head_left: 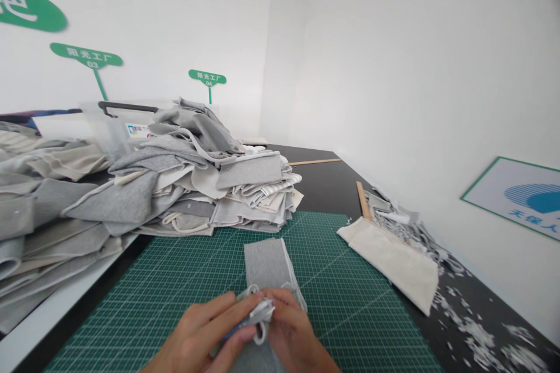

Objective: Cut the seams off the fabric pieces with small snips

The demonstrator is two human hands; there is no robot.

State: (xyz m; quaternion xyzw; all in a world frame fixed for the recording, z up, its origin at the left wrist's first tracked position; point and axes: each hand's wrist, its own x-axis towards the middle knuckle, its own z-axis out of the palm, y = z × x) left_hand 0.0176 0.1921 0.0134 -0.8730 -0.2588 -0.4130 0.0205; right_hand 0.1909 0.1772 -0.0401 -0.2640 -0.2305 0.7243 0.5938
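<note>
Both my hands meet low in the middle, over a strip of grey knit fabric point(265, 262) that lies on the green cutting mat point(175, 280). My left hand point(205, 326) is closed, pinching a bunched, curled edge of the fabric; a small blue thing shows between its fingers, mostly hidden, and I cannot make out its kind. My right hand point(293, 326) has its fingers closed on the same bunched edge, touching the left fingertips. Beyond the hands, the strip's far end lies flat on the mat.
Large piles of grey and cream fabric pieces point(249, 204) fill the left and back, beside a clear plastic box point(102, 128) with a black handle. At right lie a folded cream cloth point(394, 262), a wooden ruler point(362, 201), and fabric scraps point(472, 326) along the white wall.
</note>
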